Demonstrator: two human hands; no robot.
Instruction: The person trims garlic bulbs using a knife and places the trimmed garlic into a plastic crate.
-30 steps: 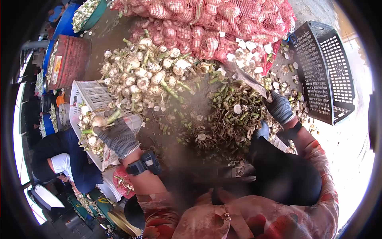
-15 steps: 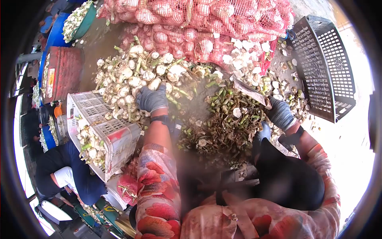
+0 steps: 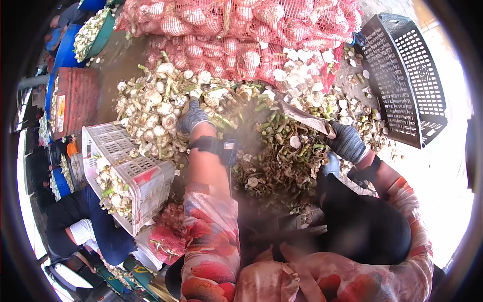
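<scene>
Firstly, at the far left, a person in dark clothes (image 3: 93, 216) bends down, and above this person stands a red tub (image 3: 79, 100). Farther up, a green tub (image 3: 102, 41) is filled with pale garlic. To the right of the red tub comes a white crate (image 3: 153, 191) with slotted walls, which contains more garlic with some green stems. Just beside it, on the ground, lies the pile of garlic bulbs (image 3: 153, 110), many with their stems attached. At the right edge of this pile is the left hand (image 3: 193, 118), in a grey glove, reaching among the bulbs; its fingertips are rather hidden, so I cannot tell whether they are closed on a bulb. Behind the pile, red mesh sacks (image 3: 201, 25) full of bulbs lie one upon another. Further right, a heap of trimmings (image 3: 282, 151), brown and green, covers the ground. Over its upper part extends a knife (image 3: 304, 119), its blade pointing to the upper left. The right hand (image 3: 348, 143), also gloved, is clamped firmly around its handle. Finally, at the right, there stands a black crate (image 3: 402, 75) with many holes.
</scene>
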